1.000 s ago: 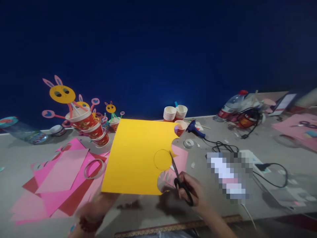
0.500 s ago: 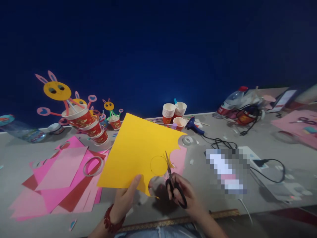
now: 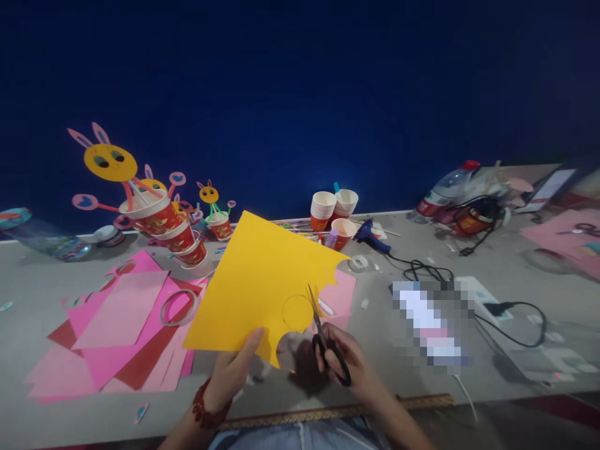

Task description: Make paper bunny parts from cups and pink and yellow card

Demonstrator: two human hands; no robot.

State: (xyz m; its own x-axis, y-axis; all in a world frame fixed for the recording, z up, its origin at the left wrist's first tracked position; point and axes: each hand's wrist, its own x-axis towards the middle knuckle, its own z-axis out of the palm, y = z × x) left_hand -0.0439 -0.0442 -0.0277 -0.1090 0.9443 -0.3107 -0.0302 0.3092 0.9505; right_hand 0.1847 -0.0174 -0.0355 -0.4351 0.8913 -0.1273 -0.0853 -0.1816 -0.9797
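Note:
A yellow sheet of paper (image 3: 239, 281), with curved cut-outs along its right edge, is pinched by my left hand (image 3: 234, 372) at its lower edge, thumb on top. A circle is drawn on the sheet near that cut edge. My right hand (image 3: 344, 359) has its fingers through the handles of black scissors (image 3: 317, 322). The blades point up and away, beside the right side of the drawn circle, and look nearly closed. The fingers of my left hand beneath the sheet are hidden.
Pink and red papers (image 3: 103, 350) lie left under a tape ring (image 3: 178, 307). Rabbit-faced cups (image 3: 154, 215) stand behind. Paper cups (image 3: 322, 209), a blue glue gun (image 3: 372, 237), a pixelated device (image 3: 429, 325), a power strip (image 3: 482, 300) and a bottle (image 3: 443, 190) are farther right.
The scissors' tips have shifted slightly left and up along the sheet's cut edge. The camera view has moved a little, and both hands keep their hold.

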